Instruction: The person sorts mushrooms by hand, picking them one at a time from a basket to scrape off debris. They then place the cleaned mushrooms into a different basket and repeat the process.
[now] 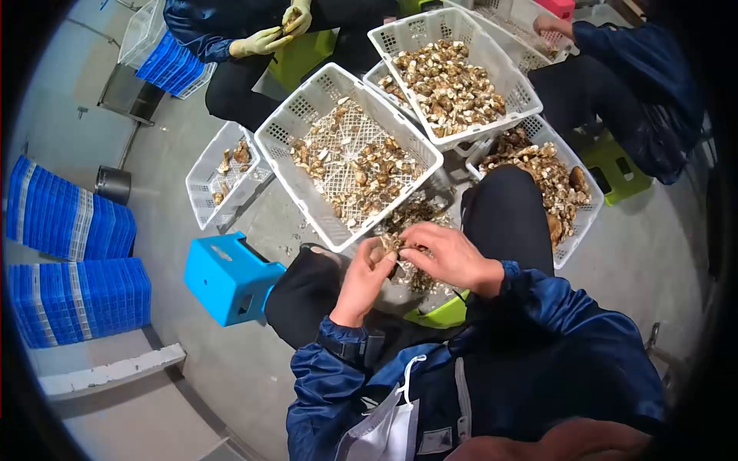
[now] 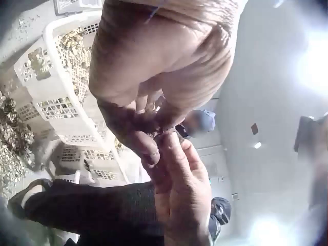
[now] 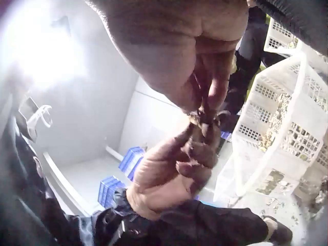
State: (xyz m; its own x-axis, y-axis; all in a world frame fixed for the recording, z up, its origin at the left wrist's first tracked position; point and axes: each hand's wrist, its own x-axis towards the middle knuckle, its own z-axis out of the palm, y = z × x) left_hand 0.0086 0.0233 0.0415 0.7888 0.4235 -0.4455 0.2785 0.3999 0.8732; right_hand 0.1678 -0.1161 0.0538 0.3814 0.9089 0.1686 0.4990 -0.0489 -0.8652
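Between both hands is a small brown-and-pale mushroom piece (image 1: pixel 391 243), held above the lap. My left hand (image 1: pixel 361 281) pinches it between thumb and curled fingers. From the other side my right hand (image 1: pixel 452 258) pinches at the same piece, its fingertips meeting the left ones. In the right wrist view a bit of the mushroom piece (image 3: pixel 197 119) shows between the fingertips; in the left wrist view the fingers mostly hide it. Just ahead stands a white plastic basket (image 1: pixel 295 194) with scattered mushroom pieces (image 1: pixel 369 175) on its lattice floor.
Fuller white baskets (image 1: pixel 492 130) of mushrooms stand ahead and right. Dark trimmings (image 1: pixel 419 215) lie on the floor below the hands. A blue stool (image 1: pixel 219 284) and stacked blue crates (image 1: pixel 69 211) are at left. Another person's gloved hands (image 1: pixel 265 41) work opposite; someone sits at right.
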